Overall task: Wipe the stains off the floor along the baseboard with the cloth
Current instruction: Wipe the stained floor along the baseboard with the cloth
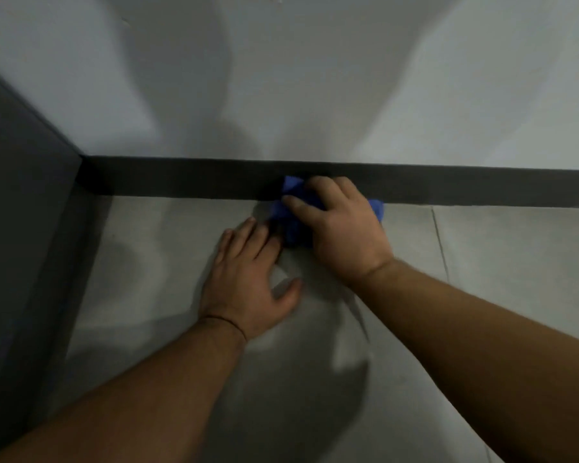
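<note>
1. Right hand (340, 228) is pressing down on the blue cloth (290, 225), palm on top, fingers spread over it and curling onto the bunched fabric. That reads as a grasp-and-press, not a pinch.
2. The cloth is sitting on the floor (168, 248) right where it meets the dark baseboard (181, 177); its upper edge is riding up against the baseboard face, and a corner is poking out on the far side of the hand.
3. Left hand (248, 279) is lying flat and open on the floor just beside the cloth, fingertips near or touching its edge, holding nothing. Looks like it is bracing body weight.
4. Handling call: the cloth is looking soft, light and crumpled, so it is going to bunch and roll under a sideways push. Best hold is a flat palm over the middle with fingers pinning the leading edge.
5. Floor is looking smooth, so the cloth should be sliding easily; downward pressure is doing the scrubbing.
6. Stains: frame is blurred and dim, cannot tell where any are sitting or how much is cleaned.
7. Dark panel (20, 195) is closing off the corner on the left.
</note>
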A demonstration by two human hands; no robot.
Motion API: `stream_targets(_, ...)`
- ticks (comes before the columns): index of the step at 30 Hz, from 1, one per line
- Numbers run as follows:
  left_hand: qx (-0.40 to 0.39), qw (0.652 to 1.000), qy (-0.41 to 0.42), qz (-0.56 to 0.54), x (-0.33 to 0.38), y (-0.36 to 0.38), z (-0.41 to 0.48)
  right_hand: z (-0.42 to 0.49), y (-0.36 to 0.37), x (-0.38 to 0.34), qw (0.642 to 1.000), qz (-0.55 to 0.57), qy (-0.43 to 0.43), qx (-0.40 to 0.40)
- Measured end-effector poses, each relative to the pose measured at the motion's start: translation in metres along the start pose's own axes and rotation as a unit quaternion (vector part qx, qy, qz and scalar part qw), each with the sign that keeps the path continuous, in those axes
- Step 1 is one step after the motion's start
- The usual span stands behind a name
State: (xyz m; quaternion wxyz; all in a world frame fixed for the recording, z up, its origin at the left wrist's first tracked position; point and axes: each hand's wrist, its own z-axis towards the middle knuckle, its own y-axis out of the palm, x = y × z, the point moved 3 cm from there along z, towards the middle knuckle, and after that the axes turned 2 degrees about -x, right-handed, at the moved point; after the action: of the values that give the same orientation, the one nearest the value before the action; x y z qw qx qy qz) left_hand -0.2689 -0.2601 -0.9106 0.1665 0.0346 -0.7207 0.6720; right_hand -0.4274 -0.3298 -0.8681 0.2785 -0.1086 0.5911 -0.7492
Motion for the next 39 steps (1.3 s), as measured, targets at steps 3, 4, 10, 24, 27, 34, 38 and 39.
stream_targets(3, -0.006, 1.000, -0.016, -0.002, -0.003, 0.002, 0.002, 0.039, 0.002, -0.032, 0.985, -0.107, -0.134, 0.020)
stream_targets(4, -0.006, 1.000, -0.018, -0.007, -0.004, 0.002, 0.002, 0.047, 0.002, -0.035, 0.979, -0.133, -0.151, 0.013)
stream_targets(10, 0.004, 1.000, -0.009, -0.022, -0.007, 0.000, -0.001, 0.014, -0.003, 0.019, 0.964, -0.207, -0.159, -0.047)
stream_targets(24, 0.016, 1.000, 0.010, -0.015, -0.007, 0.001, -0.002, -0.025, -0.019, 0.052, 0.993, -0.089, 0.069, 0.025)
stream_targets(27, 0.019, 1.000, 0.012, -0.011, -0.007, 0.003, -0.001, -0.012, -0.017, 0.056, 0.994, -0.090, 0.057, 0.001)
stream_targets(34, 0.037, 0.999, 0.024, -0.012, -0.008, 0.008, 0.001, -0.074, -0.035, 0.139, 0.974, -0.084, 0.209, 0.013)
stream_targets(38, 0.043, 0.999, 0.032, -0.009, -0.010, 0.010, 0.002, -0.109, -0.048, 0.184, 0.938, -0.118, 0.325, -0.006)
stream_targets(39, 0.045, 0.998, 0.033, -0.009, -0.010, 0.010, 0.002, -0.118, -0.051, 0.194, 0.917, -0.118, 0.381, -0.011)
